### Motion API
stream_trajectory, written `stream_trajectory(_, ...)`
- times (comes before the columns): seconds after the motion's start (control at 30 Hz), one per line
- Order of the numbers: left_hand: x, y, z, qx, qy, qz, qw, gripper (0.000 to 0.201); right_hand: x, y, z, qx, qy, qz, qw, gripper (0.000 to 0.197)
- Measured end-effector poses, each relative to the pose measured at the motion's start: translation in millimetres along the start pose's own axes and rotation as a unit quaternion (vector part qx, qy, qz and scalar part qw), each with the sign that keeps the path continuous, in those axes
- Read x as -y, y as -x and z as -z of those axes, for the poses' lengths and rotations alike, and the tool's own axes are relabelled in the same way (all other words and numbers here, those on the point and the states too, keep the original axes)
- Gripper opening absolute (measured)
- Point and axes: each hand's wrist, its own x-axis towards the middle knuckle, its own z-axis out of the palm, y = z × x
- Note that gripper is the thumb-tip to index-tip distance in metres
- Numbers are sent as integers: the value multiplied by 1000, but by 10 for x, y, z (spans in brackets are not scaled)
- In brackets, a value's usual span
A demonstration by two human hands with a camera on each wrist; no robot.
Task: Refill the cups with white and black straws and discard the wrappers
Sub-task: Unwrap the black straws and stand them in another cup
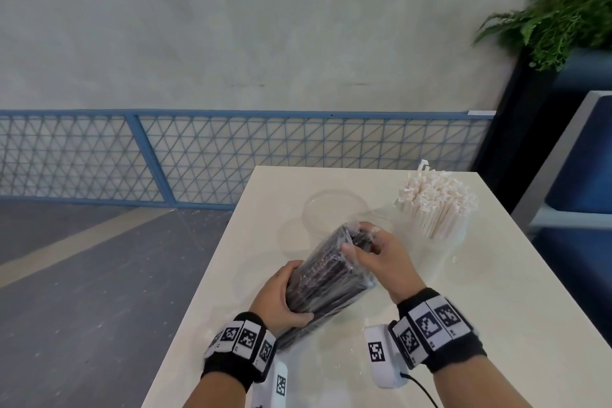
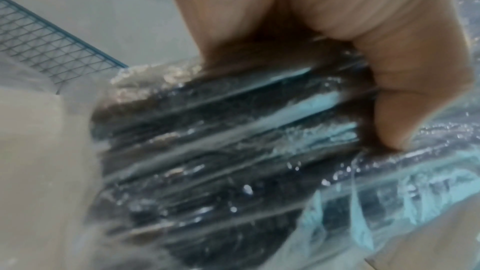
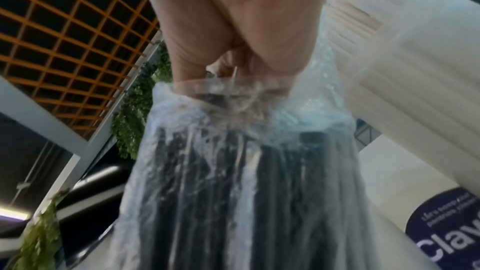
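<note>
With the left hand (image 1: 281, 295) wrapped round the black-straw pack (image 1: 326, 278), the right hand (image 1: 374, 255) pinching its wrapper end (beside the empty cup (image 1: 334, 209)) should tear gently.

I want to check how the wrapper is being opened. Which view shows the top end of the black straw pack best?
The right wrist view: the right hand pinches the clear wrapper at the black straw pack top. The head view shows it small; the left wrist view shows only its blurred side.
</note>
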Motion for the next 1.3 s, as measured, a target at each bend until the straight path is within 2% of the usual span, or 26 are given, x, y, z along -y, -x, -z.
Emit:
stream_trajectory(0.17,42,7,20,-6,1,10,1000,76,79,23,140,-54,-59,12,997,22)
stream_trajectory(0.3,62,24,38,-6,0,14,1000,77,107,40,239,-90,-74,11,993,29)
stream_trajectory(0.4,61,26,59,3,-18,16,1000,77,55,82,217,-76,-105,-33,991,31)
stream_trajectory(0.47,13,12,73,14,-47,10,999,83,25,101,161,-57,-133,-64,987,24)
stream_trajectory(0.53,-111,-33,59,22,-83,-3,996,96,0,100,81,-66,-141,-71,985,19)
stream_trajectory(0.6,-295,-99,18,15,-71,-23,997,100,-24,102,-39,-74,-137,-68,985,20)
stream_trajectory(0.73,-573,-163,-13,0,-53,-32,998,82,1,101,-186,-115,-199,-72,971,22)
stream_trajectory(0.9,-507,-135,34,-4,-55,-30,998,66,200,14,89,-153,-262,-41,952,18)
stream_trajectory(1.0,-496,-136,50,-16,-50,-31,998,63,255,-10,191,-180,-285,-35,941,33)
stream_trajectory(1.13,-504,-139,46,-1,-46,-37,998,64,197,144,-14,-245,-242,-29,938,59)
stream_trajectory(1.23,-522,-143,19,5,-46,-43,998,67,121,204,-251,-308,-276,-52,909,49)
stream_trajectory(1.3,-528,-136,17,4,-43,-45,998,67,107,182,-343,-311,-295,-85,899,40)
